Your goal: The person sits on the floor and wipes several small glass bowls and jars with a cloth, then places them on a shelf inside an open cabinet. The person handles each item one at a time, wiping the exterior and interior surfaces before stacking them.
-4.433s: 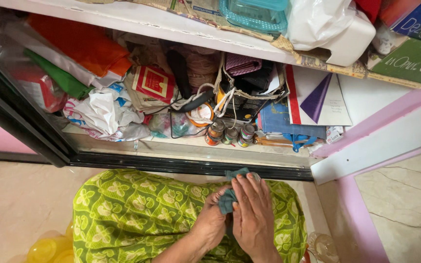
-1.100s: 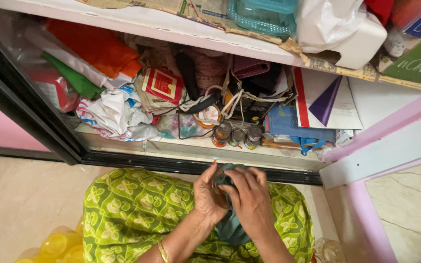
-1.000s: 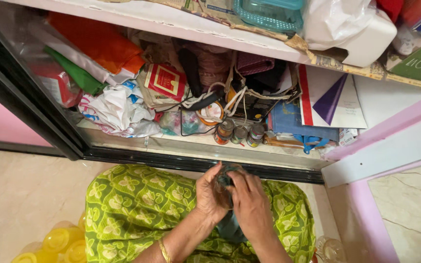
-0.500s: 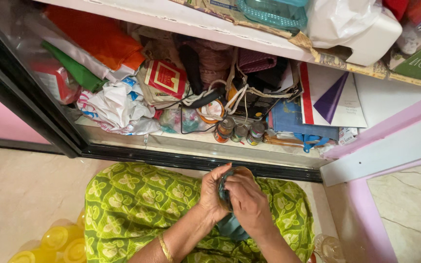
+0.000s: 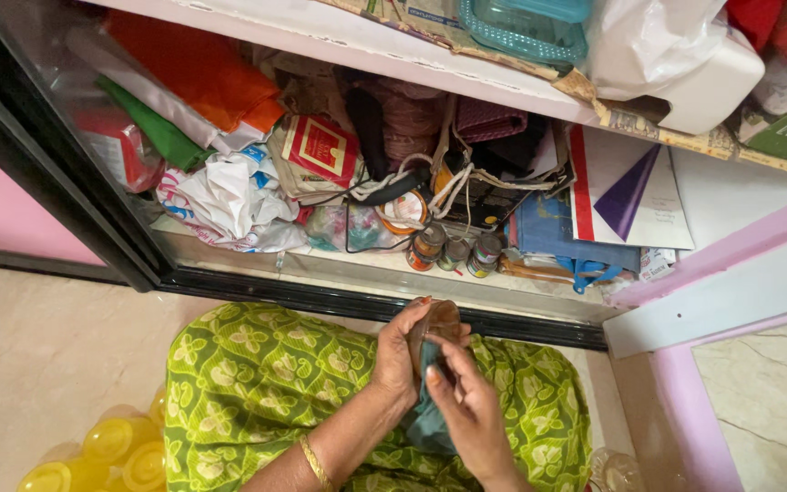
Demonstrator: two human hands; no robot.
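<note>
Over a lap in green patterned cloth, the right hand (image 5: 466, 410) pinches a teal cloth (image 5: 428, 415) against a small clear cup (image 5: 436, 324) clasped in the left hand (image 5: 400, 355), below a cluttered shelf (image 5: 384, 269).

Light: bright, even, soft daylight tone
Shadows: deepest at the back of the lower shelf (image 5: 384, 264)
Glare: faint sheen on the floor (image 5: 38, 364)
Focus: sharp overall; hands slightly soft
Edges: wide-angle bending is seen on the shelf lines
</note>
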